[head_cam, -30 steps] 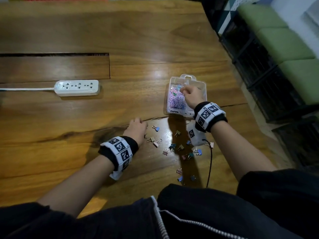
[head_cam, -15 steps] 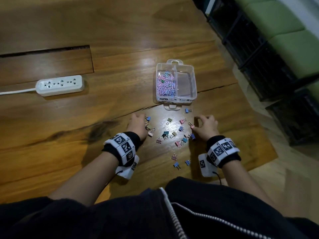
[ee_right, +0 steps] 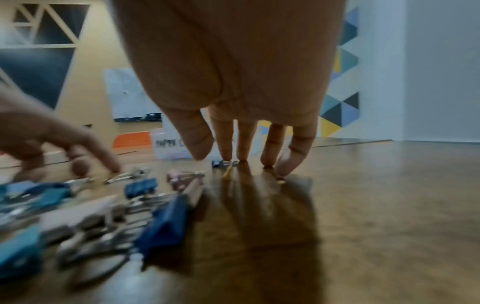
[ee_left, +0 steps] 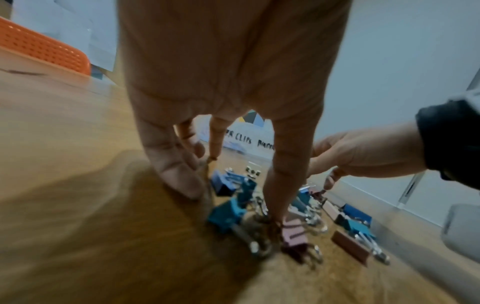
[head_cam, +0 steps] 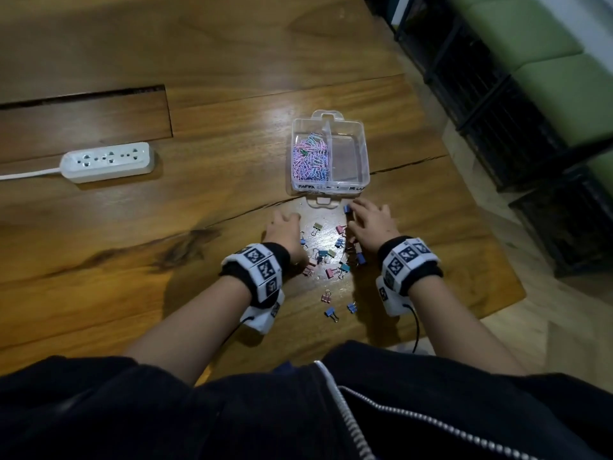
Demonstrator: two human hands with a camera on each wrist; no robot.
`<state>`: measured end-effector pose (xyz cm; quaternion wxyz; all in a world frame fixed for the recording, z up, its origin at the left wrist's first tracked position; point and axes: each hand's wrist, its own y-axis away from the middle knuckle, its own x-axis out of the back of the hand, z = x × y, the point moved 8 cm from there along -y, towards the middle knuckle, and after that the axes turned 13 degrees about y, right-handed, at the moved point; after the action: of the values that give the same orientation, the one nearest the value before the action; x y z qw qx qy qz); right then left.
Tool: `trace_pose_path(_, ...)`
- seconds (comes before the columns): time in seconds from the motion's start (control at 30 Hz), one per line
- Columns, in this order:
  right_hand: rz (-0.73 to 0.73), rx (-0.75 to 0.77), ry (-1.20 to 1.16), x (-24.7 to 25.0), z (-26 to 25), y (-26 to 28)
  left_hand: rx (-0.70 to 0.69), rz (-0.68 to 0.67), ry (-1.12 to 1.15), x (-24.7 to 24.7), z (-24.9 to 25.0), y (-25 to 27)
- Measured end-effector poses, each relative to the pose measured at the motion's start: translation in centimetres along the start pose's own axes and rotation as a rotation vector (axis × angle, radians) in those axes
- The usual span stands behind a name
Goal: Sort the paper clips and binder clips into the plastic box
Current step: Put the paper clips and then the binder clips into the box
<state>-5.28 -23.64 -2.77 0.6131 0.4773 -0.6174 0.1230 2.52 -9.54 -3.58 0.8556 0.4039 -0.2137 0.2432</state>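
A clear plastic box [head_cam: 364,151] lies on the wooden table, its left compartment full of pastel paper clips [head_cam: 310,159] and its right compartment bare. Several coloured binder clips [head_cam: 326,255] are scattered between my hands. My left hand [head_cam: 286,218] stands at the pile's left edge, its straight fingers [ee_left: 179,181] touching the table among blue and pink clips. My right hand [head_cam: 357,207] reaches just in front of the box. Its straight fingers [ee_right: 226,142] touch down at a blue binder clip [ee_right: 222,163]. Neither hand holds anything.
A white power strip [head_cam: 106,161] with its cord lies at the left. A recessed panel [head_cam: 83,127] is set in the table behind it. The table's right edge [head_cam: 491,247] is close to my right wrist. Black crates and green cushions stand beyond it.
My right hand left the box, dropped to the binder clips, then slid forward to the blue clip near the box front. My left hand stayed by the pile's left side.
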Motion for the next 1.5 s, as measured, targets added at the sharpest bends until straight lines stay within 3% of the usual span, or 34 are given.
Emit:
trace_pose_path(0.1, 0.010, 0.130, 0.103, -1.4, -2.1, 1.1, -0.078, -0.069, -0.026, -1.7, 1.7, -0.4)
trace_pose_path(0.17, 0.027, 0.159, 0.027, -2.2, -1.9, 2.2, -0.121, -0.136, -0.103, -3.0, 1.9, 0.0)
trace_pose_path(0.3, 0.169, -0.050, -0.334, -1.3, 1.7, 5.7, -0.184, -0.156, -0.187, -3.7, 1.0, 2.3)
trace_pose_path(0.37, 0.044, -0.139, -0.261, -2.3, 2.9, 7.7, -0.221, -0.094, -0.256, -3.4, 0.5, 3.9)
trace_pose_path(0.47, -0.188, -0.249, -0.223, -4.9, 3.2, 10.5, -0.133, -0.080, -0.217, -3.8, -1.4, 5.4)
trace_pose_path(0.53, -0.212, -0.229, -0.198, -5.9, 2.4, 11.0, -0.084, -0.106, -0.193, -4.6, -2.4, 5.7)
trace_pose_path(0.67, -0.136, -0.192, -0.175, -6.6, 0.8, 9.6, -0.112, -0.097, -0.250, -6.2, -1.4, 5.3)
trace_pose_path(0.83, 0.028, -0.217, -0.309, -4.6, 0.8, 6.4, -0.173, 0.008, -0.104, -5.1, 1.3, 3.4)
trace_pose_path(1.03, -0.176, -0.203, -0.240, -5.4, 1.9, 7.8, -0.134, 0.014, -0.229, -2.9, 0.6, 2.4)
trace_pose_path(1.2, -0.105, -0.210, -0.195, -3.5, 2.3, 5.8, -0.187, -0.081, -0.290, -3.2, 1.9, 1.1)
trace_pose_path(1.33, -0.081, -0.132, -0.163, -1.9, 1.8, 4.1, -0.291, -0.033, -0.344, -3.4, 3.7, 0.6)
trace_pose_path(1.5, -0.024, -0.080, -0.163, -1.8, 1.3, 3.6, -0.314, -0.049, -0.343, -3.4, 3.6, 0.3)
